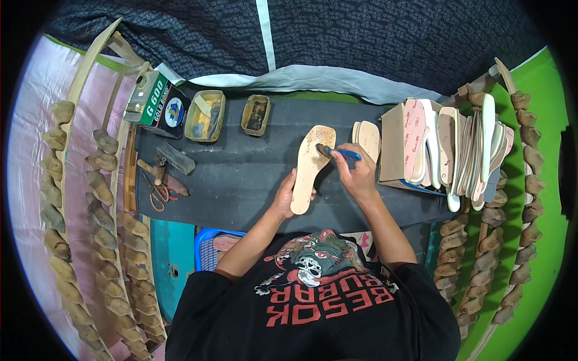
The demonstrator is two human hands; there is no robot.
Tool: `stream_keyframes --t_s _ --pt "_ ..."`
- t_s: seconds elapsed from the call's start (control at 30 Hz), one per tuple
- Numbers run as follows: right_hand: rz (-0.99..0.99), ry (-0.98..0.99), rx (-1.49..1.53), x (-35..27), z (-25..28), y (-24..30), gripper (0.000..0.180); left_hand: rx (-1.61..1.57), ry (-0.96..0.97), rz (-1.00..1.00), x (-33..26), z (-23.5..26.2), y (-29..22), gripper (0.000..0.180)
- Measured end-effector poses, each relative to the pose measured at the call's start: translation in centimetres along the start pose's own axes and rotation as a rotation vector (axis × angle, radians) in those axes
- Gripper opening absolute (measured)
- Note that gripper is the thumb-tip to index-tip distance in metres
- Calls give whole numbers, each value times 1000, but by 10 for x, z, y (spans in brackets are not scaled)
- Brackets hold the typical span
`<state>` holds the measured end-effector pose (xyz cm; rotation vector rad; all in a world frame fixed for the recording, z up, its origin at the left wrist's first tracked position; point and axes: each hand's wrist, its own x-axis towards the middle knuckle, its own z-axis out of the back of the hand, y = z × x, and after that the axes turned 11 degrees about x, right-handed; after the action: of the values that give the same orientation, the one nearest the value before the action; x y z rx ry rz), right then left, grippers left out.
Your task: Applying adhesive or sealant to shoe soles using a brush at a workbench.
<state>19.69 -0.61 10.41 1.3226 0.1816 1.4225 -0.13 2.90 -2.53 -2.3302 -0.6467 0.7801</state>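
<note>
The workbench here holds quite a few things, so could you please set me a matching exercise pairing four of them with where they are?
Things:
1. Brush
2. Sole
3. Scissors
4. Stack of soles

Places:
A. Standing on edge at the bench's right end
B. In the right hand, bristles on the sole's upper end
C. Lying flat at the bench's left end
D. Steadied on the mat by the left hand

Pairs: 1-B, 2-D, 3-C, 4-A

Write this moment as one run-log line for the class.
left hand: holds insole | right hand: holds brush, tip on insole | bench: two tins, scissors
</note>
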Motion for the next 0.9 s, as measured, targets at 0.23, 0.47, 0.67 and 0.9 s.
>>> stream_keyframes --t_s 0.23,0.47,0.67,0.9 --pt "-75 -86 -9 2 5 -2 14 -19 20 3 0 -2 2 53" --pt "-83 -60 -13 -4 4 -3 14 -30 -1 16 -1 -4 0 53" --pt "-177 -115 -15 6 1 3 12 61 -3 -54 -1 -8 -3 53" --pt "-217 -101 2 7 0 8 12 157 12 -110 0 -5 -4 55"
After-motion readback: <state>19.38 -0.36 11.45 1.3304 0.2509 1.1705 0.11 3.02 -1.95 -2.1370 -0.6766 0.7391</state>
